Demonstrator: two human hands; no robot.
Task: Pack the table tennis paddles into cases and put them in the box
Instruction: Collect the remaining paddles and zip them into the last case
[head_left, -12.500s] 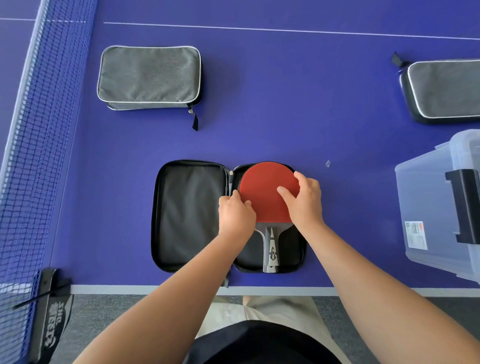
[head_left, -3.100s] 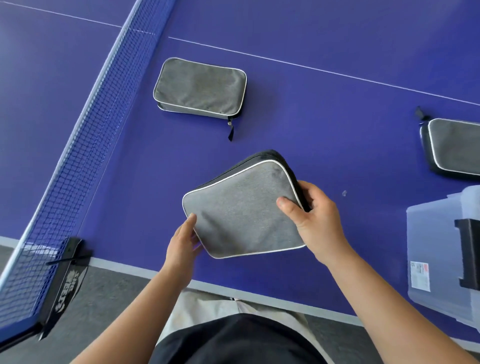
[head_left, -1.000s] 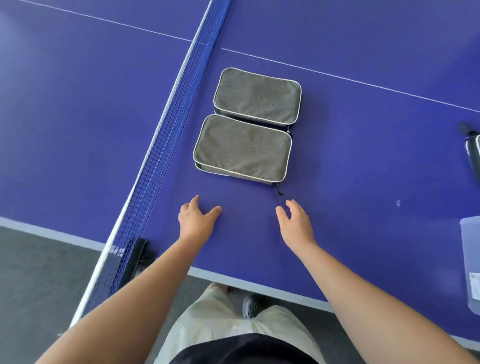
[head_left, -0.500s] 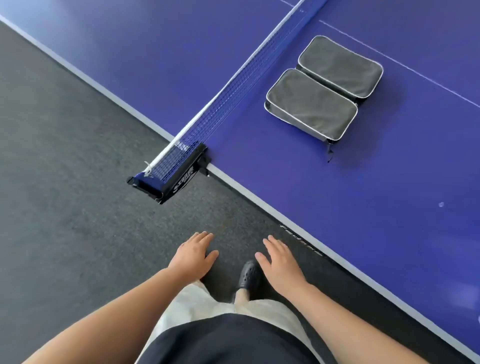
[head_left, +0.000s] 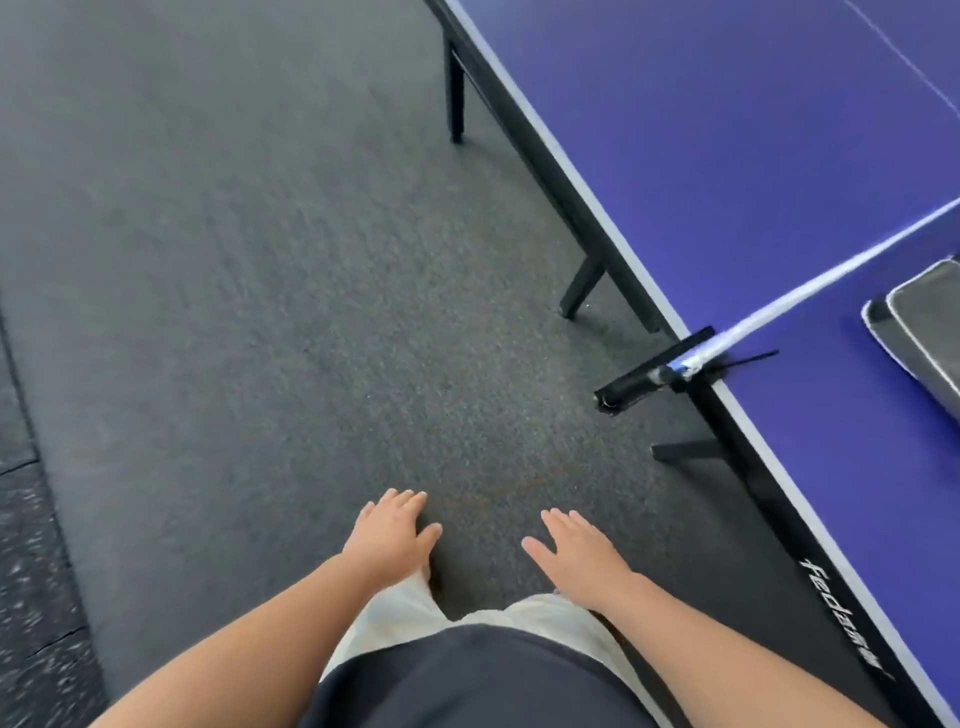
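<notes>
Left hand (head_left: 390, 535) and right hand (head_left: 576, 552) empty over carpet (head_left: 234, 312), table (head_left: 727, 156) alongside

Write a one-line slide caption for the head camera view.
Both hands, left and right, hang open and empty over grey carpet beside the blue table, a zipped grey case near the net.

A dark grey speckled carpet (head_left: 249, 312) fills most of the view, with a seam and a rougher, paler-flecked strip along its left edge. A blue table tennis table (head_left: 727, 156) runs along the right side, edged in white over a black frame, with white lettering on the near side rail. Black legs (head_left: 456, 88) stand under it on the carpet. A net (head_left: 810, 291) with a white top band crosses the table, fixed to a black clamp post (head_left: 644, 382) jutting past the edge
</notes>
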